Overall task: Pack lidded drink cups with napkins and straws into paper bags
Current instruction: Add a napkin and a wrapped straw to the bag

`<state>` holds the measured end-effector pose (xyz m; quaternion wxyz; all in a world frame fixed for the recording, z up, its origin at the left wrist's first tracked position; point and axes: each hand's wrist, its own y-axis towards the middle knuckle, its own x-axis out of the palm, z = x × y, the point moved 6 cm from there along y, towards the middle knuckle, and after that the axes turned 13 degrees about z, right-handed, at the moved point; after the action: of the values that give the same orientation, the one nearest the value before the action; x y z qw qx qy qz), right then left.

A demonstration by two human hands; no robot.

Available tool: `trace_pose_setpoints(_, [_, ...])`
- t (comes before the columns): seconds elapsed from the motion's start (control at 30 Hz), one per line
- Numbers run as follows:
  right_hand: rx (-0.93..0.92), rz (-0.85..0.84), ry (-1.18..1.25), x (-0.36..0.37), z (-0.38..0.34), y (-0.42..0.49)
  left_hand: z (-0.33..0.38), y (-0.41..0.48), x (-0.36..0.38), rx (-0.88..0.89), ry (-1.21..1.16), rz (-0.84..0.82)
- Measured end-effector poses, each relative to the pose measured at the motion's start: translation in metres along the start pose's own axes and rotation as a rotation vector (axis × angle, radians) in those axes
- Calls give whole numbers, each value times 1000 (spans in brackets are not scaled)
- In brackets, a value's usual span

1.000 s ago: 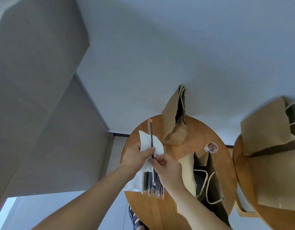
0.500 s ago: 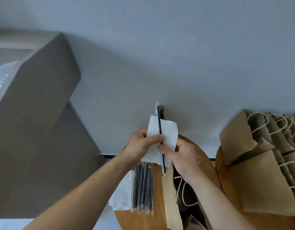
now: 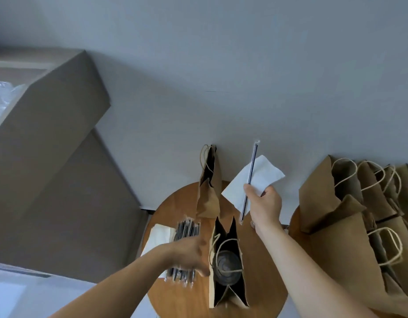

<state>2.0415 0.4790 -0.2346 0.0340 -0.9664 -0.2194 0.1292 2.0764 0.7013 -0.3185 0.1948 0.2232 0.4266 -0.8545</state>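
Observation:
My right hand (image 3: 265,204) pinches a white napkin (image 3: 260,177) and a wrapped black straw (image 3: 250,180) together, held up above the round wooden table (image 3: 182,198). Below it an open brown paper bag (image 3: 227,292) stands on the table with a lidded cup (image 3: 227,266) inside. My left hand (image 3: 191,252), blurred, reaches with fingers extended toward the bag's left edge, over a pile of wrapped straws (image 3: 188,228) that lies on a stack of napkins (image 3: 160,232).
A second, narrower paper bag (image 3: 210,182) stands at the table's far side. Several paper bags with rope handles (image 3: 350,203) crowd a second table on the right. A large grey box shape (image 3: 49,145) fills the left, the wall behind.
My left hand let go of the napkin and straw and dropped toward the open bag. My right hand carried napkin and straw up and right. The camera view shifted.

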Motion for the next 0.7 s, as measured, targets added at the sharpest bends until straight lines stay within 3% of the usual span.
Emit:
trace_pose_setpoints(0.07, [38,-81,-56,16,18,-3,-2,3,21,-36,20,7])
trace_pose_setpoints(0.23, [283,-149,-22,46,57,-25,-9,6,40,-189,-125,290])
trace_pose_setpoints(0.37, [568,-118,26,56,73,-44,-12,-2,56,-299,-270,196])
trace_pose_setpoints(0.47, [466,-93,-76,48,65,-42,-8,-6,58,-308,-315,175])
trace_pose_setpoints(0.7, [-32,-110,-376,-4,61,-48,9,-9,39,-304,-486,204])
